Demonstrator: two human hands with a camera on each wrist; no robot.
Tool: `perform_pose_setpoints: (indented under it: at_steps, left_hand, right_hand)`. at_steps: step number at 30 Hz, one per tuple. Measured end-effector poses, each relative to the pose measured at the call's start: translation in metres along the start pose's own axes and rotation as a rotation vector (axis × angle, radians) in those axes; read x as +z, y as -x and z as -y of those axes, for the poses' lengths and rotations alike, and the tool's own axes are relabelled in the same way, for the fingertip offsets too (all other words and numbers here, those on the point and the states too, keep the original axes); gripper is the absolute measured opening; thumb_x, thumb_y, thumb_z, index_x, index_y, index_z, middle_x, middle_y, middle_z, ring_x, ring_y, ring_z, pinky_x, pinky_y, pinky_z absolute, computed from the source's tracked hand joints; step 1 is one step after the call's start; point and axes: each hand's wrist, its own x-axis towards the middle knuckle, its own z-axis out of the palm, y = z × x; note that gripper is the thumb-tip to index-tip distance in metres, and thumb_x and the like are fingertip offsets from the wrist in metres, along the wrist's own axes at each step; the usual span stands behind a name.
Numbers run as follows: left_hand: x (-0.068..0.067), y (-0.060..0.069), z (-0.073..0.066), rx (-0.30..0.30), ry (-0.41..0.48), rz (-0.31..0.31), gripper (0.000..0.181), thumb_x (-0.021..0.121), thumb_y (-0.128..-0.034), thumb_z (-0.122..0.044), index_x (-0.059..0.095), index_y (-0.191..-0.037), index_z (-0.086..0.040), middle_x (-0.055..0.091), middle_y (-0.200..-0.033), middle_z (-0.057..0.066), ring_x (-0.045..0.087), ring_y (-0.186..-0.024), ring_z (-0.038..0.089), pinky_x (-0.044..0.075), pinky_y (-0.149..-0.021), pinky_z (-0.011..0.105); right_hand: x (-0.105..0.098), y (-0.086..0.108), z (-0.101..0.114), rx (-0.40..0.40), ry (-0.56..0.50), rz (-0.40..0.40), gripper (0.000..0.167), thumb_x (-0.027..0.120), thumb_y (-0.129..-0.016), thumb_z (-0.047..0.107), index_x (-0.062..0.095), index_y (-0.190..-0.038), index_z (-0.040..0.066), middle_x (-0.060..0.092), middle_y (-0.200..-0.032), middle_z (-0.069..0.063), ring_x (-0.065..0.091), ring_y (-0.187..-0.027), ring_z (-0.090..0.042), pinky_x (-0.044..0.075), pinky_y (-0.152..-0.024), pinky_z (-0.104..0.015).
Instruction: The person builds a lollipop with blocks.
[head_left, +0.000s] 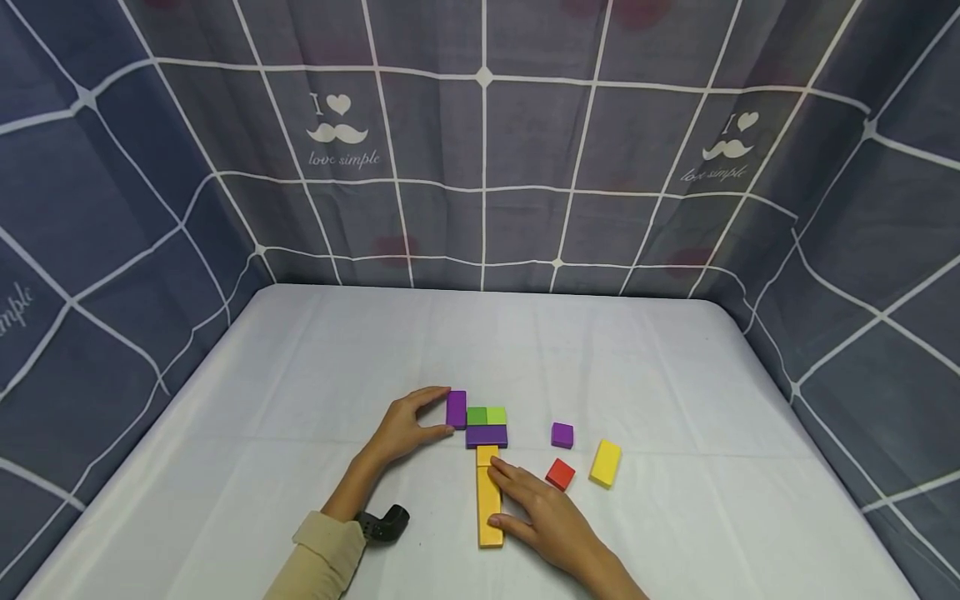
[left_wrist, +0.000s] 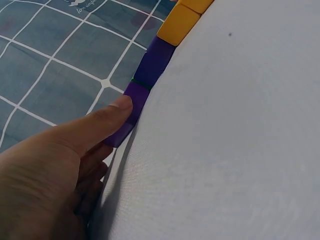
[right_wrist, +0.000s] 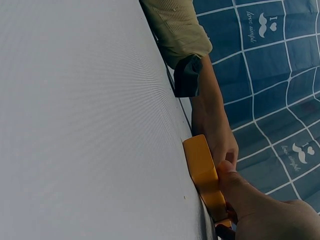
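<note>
Left hand [head_left: 397, 432] pinches leftmost purple block [head_left: 456, 410], likely aligning it (right hand [head_left: 551, 515] rests loosely on long yellow block [head_left: 487, 493]); letting go needs care.

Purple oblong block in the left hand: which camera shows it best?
Head view: the purple oblong block shows nearly its whole top. In the left wrist view, the left hand covers part; the right wrist view misses it.

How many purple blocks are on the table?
3: a long block in the left hand, a second block nearer than the green blocks, a small cube farther right. The right hand could hide others.
</note>
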Motion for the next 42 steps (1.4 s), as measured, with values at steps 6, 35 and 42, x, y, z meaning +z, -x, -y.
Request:
perform_pose_setpoints:
  at_steps: [6, 35, 42]
  left_hand:
    - [0.0013, -0.0004, 0.0003, 0.013, 0.005, -0.015, 0.063, 0.079, -0.0719, -0.03, 0.057, -0.127, -0.01, 0.055, -0.127, 0.007, 0.045, -0.122, 0.027, 0.034, -0.104, 0.044]
    - [0.0043, 0.002, 0.0014, 0.036, -0.016, -0.021, 0.063, 0.079, -0.0725, -0.03, 0.056, -0.128, -0.009, 0.054, -0.128, 0.009, 0.046, -0.122, 0.029, 0.035, -0.102, 0.045]
    - [0.0033, 0.0024, 0.0008, 0.001, -0.009, 0.001, 0.063, 0.078, -0.0732, -0.03, 0.055, -0.129, -0.011, 0.053, -0.13, 0.007, 0.043, -0.124, 0.026, 0.032, -0.105, 0.043]
  right_hand:
    - [0.0011, 0.0006, -0.0014, -0.018, 0.013, -0.027, 0.059, 0.054, -0.089, 0.047, 0.045, -0.137, 0.013, 0.039, -0.143, 0.004, 0.043, -0.125, -0.016, 0.043, -0.097, -0.039]
    - [0.0, 0.0016, 0.0004, 0.03, -0.006, -0.016, 0.062, 0.05, -0.091, 0.047, 0.037, -0.142, 0.016, 0.039, -0.143, 0.006, 0.045, -0.123, -0.016, 0.043, -0.097, -0.039]
    - [0.0009, 0.0026, -0.0004, 0.058, -0.083, -0.136, 0.054, 0.053, -0.093, 0.039, 0.04, -0.141, 0.019, 0.043, -0.139, 0.01, 0.047, -0.121, -0.012, 0.043, -0.097, -0.035]
